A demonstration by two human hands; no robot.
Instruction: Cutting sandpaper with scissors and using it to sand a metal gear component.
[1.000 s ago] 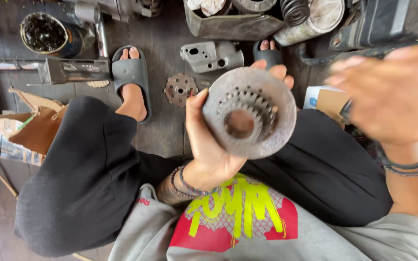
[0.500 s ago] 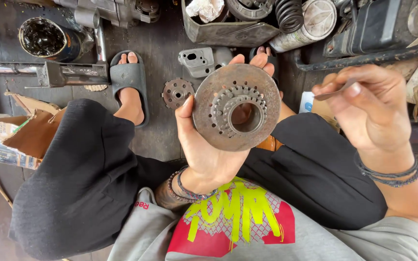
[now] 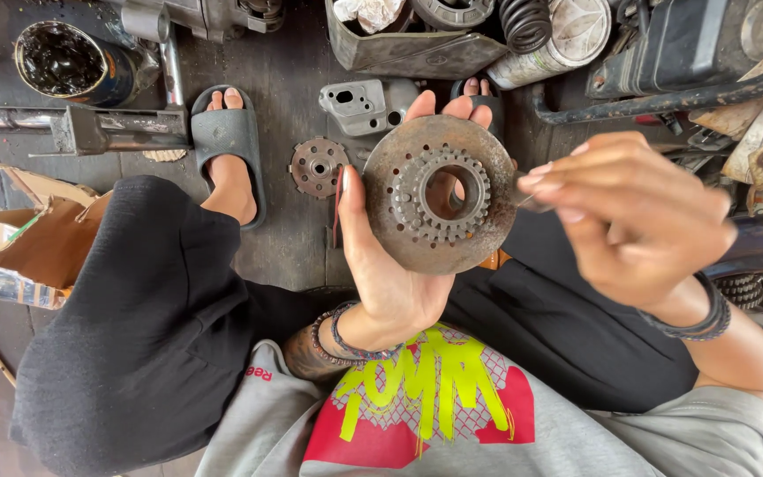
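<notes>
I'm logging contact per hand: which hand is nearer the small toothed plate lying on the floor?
Left. The left hand, holding the rusty toothed disc, is just right of the small toothed plate. The right hand is farther off, beyond the disc's right edge.

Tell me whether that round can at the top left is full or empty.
Not empty: the can stands upright with no lid on, and glossy black stuff fills it close to the rim. How deep it goes cannot be seen from above.
</notes>
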